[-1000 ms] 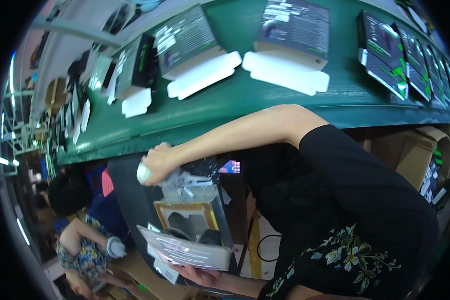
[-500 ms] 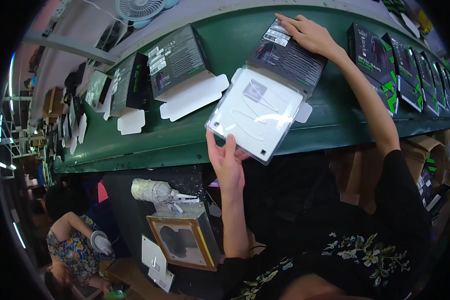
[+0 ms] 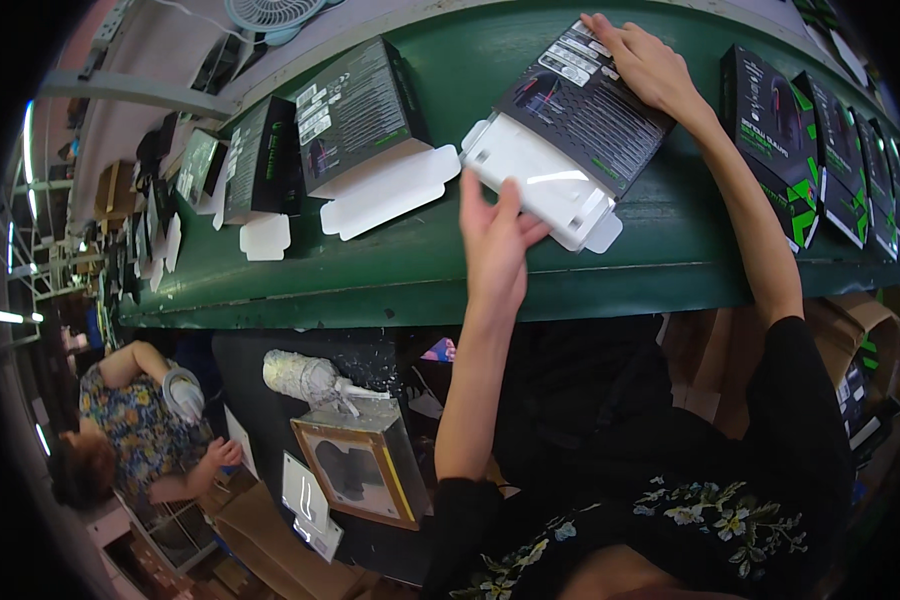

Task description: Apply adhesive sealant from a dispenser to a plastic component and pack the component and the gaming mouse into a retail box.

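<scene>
A dark printed carton (image 3: 595, 115) lies slanted on the green work surface, its near end open and a white side flap (image 3: 604, 234) sticking out. A flat white tray under shiny clear plastic (image 3: 545, 185) sits mostly inside it, only its near part showing. My left hand (image 3: 496, 250) is at the tray's near edge, thumb on top and fingers along the edge. At the carton's far end, my right hand (image 3: 652, 70) grips it, fingertips over the far edge and palm by the right side.
Similar cartons with open white flaps (image 3: 360, 120) stand to the left. A row of green-and-black cartons (image 3: 770, 140) stands at right. Below the bench are a crusted bottle (image 3: 300, 375) and a wood-framed screen (image 3: 360, 470). A co-worker (image 3: 145, 420) is at lower left.
The white tray has slid away from me into the carton, and my left hand moved up and right with it. The carton and my right hand shifted slightly right.
</scene>
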`<state>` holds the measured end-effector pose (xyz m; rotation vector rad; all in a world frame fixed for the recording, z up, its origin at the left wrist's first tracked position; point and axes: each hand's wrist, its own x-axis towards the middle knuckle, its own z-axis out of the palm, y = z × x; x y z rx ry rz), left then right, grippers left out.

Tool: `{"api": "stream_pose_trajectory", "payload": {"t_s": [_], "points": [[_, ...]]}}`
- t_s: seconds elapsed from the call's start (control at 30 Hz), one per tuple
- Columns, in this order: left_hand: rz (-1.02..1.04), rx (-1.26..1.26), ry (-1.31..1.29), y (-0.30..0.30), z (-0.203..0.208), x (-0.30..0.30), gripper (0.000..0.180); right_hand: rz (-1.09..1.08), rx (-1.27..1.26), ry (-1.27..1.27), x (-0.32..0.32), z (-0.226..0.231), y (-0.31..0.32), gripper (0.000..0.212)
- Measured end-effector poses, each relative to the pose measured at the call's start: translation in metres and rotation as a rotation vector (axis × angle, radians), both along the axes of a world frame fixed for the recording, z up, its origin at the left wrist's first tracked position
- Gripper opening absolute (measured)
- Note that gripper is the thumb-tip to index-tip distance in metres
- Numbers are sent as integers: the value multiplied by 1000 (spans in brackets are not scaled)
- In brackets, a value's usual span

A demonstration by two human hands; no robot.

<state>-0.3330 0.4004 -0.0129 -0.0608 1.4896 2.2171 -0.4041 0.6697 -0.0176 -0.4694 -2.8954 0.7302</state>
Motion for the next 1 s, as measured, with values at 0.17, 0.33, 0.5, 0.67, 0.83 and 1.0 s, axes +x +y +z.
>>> {"api": "stream_pose_trajectory", "payload": {"t_s": [0.17, 0.33, 0.5, 0.67, 0.83, 1.0], "points": [[-64, 183, -170, 70, -14, -30, 49, -14, -66, 53, 7, 1, 1, 69], [-38, 172, 243, 88, -18, -16, 41, 145, -537, 406, -3, 10, 40, 75], [-382, -660, 1046, 34, 8, 10, 42, -22, -1014, 193, 14, 62, 55, 62], [-424, -1009, 1510, 55, -25, -18, 50, 437, -1018, 71, 9, 23, 60, 81], [-260, -1111, 1514, 86, -38, -19, 55, 907, -1230, 327, 6, -5, 63, 76], [-341, -1079, 1442, 98, -42, -24, 55, 515, -834, 351, 12, -12, 56, 79]]}}
